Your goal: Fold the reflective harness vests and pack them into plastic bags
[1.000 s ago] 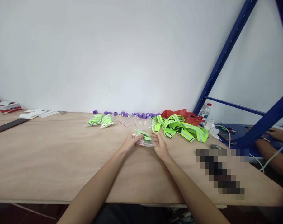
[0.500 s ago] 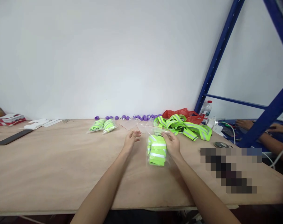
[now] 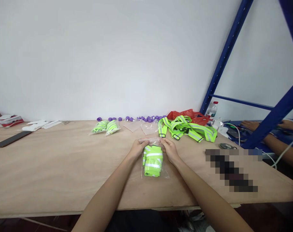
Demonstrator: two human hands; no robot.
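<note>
A clear zip bag [image 3: 153, 161] with a folded neon-yellow reflective strap inside hangs between my hands, its top edge towards the wall. My left hand [image 3: 138, 149] pinches the left corner of the bag's top edge. At the right corner, my right hand [image 3: 170, 150] has its thumb and fingers closed on the same edge. Just beyond are flat clear bags [image 3: 150, 128] lying on the table. To their right is a loose heap of reflective straps [image 3: 187, 128] with black buckles. Two filled bags [image 3: 105, 127] lie further left.
Several purple caps [image 3: 148, 119] line the wall. A red plastic bag [image 3: 190, 115] and a water bottle [image 3: 212, 110] stand back right, near a blue metal frame [image 3: 223, 54]. Another person's hand [image 3: 250, 125] rests beyond it. White papers [image 3: 40, 125] and a dark flat bar [image 3: 11, 139] lie left.
My right hand has brought the filled bag left and slightly nearer. My left hand, free before, now grips the left end of its top edge.
</note>
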